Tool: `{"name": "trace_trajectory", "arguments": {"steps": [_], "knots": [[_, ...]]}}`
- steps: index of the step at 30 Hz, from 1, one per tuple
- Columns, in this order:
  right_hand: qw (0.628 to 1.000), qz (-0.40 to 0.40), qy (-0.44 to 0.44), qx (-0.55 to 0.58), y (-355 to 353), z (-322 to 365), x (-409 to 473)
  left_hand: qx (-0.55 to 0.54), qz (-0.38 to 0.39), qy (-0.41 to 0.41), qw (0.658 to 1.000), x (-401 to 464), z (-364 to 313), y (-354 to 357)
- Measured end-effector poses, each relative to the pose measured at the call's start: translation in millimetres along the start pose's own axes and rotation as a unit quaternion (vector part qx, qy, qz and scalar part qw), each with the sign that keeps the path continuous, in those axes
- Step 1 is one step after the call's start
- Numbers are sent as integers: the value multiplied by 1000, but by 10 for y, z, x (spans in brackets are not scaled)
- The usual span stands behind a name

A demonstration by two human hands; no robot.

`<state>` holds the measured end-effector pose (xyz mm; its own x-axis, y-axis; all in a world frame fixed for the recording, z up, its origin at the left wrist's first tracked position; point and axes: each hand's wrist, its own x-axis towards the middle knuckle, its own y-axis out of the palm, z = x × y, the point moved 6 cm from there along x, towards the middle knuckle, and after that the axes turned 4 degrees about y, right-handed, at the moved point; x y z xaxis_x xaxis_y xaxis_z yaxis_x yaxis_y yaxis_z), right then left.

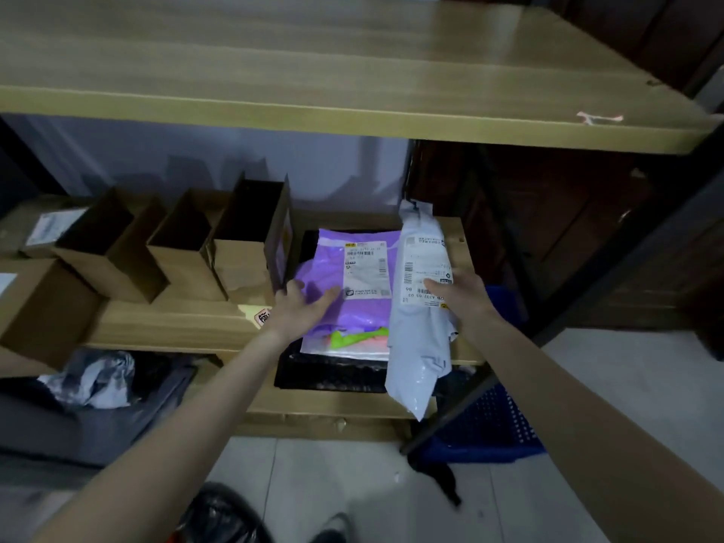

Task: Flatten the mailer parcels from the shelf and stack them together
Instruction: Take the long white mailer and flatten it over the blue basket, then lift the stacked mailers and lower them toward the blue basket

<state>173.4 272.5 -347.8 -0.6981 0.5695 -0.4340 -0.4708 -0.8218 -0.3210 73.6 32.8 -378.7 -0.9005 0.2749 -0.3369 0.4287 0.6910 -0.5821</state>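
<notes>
A purple mailer parcel (344,291) with a white label lies flat on the wooden shelf (164,327), on top of a black mailer (333,372) that pokes out toward me. My left hand (299,307) rests on the purple parcel's near left part with its fingers spread and straight. A long white mailer parcel (419,335) with barcode labels stands tilted along the purple one's right side, its lower end hanging past the shelf edge. My right hand (464,295) grips the white parcel at its middle from the right.
Several open brown cardboard boxes (188,248) stand in a row on the shelf to the left. An upper shelf board (352,107) overhangs. A blue plastic crate (489,425) sits on the floor at right; grey and crumpled bags (98,378) fill the lower left.
</notes>
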Motion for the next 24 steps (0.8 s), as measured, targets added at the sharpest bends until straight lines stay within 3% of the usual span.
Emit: {"name": "trace_trajectory", "arguments": {"steps": [8,11,19,22,24], "knots": [[996,32,64,-56,238,-284,392,-11,1,-114,993,396,225,98],[988,58,96,-103,300,-824,976,-44,9,-110,993,527,284,114],[965,54,137,-215,307,-664,792,-9,13,-87,996,527,78,126],[971,50,145,-181,339,-909,1151,13,20,-92,995,558,13,98],[977,36,144,-152,346,-553,759,-6,22,-76,997,587,-23,96]]}}
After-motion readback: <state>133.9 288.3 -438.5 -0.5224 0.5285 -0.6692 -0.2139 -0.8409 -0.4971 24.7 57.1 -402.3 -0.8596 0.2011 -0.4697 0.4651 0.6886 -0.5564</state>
